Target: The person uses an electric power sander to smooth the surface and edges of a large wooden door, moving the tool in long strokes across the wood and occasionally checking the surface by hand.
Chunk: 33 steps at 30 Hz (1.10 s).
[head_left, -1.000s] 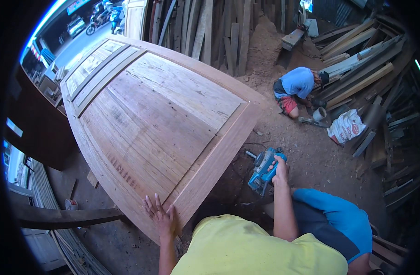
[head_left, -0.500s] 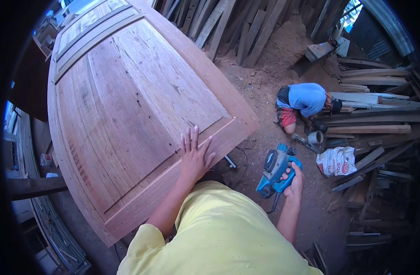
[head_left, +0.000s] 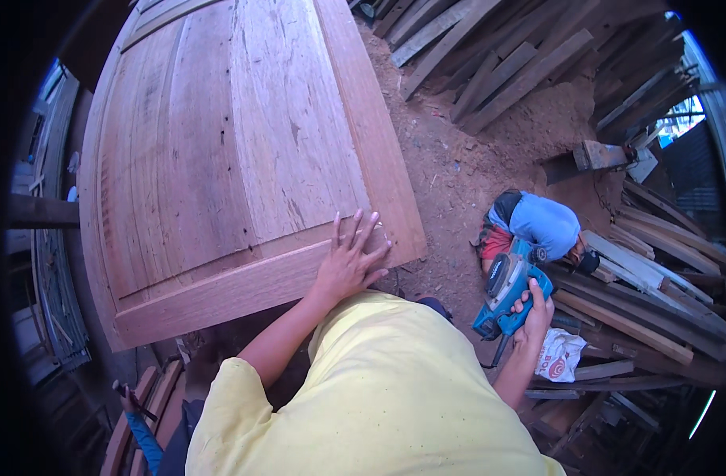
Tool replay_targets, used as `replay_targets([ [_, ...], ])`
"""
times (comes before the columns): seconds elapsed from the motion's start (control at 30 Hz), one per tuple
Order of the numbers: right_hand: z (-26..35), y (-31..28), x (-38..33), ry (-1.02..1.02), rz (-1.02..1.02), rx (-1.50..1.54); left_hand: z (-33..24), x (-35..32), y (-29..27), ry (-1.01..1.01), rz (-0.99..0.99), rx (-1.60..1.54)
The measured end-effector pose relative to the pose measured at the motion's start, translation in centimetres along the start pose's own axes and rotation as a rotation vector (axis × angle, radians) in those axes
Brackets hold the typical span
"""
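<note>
A large wooden panel door (head_left: 212, 143) lies flat in front of me, its near rail running across just ahead of my body. Flat on that rail, toward its right corner, rests my left hand (head_left: 350, 260) with the fingers spread. Off to the right of the door, my right hand (head_left: 535, 313) is wrapped round the handle of a blue electric hand planer (head_left: 509, 289). The planer hangs in the air, clear of the wood, with its dark cord trailing from the rear. Its underside is hidden.
A co-worker in a blue shirt (head_left: 541, 226) crouches on the ground beyond the planer. Stacked timber (head_left: 632, 313) and a white sack (head_left: 559, 355) lie at the right. Boards (head_left: 498, 75) lean at the back. Another person's sleeved arm (head_left: 143, 436) shows at lower left.
My view has turned, so the door's near edge sits more level. My left hand has slid toward the door's right corner. The planer has swung right in my right hand, now overlapping the co-worker.
</note>
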State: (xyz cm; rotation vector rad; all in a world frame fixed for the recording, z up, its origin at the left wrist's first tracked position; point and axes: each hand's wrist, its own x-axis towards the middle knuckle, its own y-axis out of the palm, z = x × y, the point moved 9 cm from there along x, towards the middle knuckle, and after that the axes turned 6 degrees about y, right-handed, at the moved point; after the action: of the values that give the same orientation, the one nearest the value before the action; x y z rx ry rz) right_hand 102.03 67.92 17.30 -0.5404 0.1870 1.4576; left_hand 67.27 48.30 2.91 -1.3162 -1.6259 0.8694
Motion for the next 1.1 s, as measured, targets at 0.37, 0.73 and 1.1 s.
replay_targets([
  [0.37, 3.3, 7.6, 13.8, -0.310, 0.562, -0.675, -5.0, -2.3, 1.2, -0.474, -0.112, 0.231],
  [0.73, -0.9, 10.9, 4.0, -0.250, 0.689, -0.653, -3.8, -13.6, -1.5, -1.003, -0.494, -0.043],
  [1.1, -6.0, 13.1, -8.9, -0.344, 0.401, -0.683, 2.4, -22.0, 6.4, -1.362, -0.918, -1.797],
])
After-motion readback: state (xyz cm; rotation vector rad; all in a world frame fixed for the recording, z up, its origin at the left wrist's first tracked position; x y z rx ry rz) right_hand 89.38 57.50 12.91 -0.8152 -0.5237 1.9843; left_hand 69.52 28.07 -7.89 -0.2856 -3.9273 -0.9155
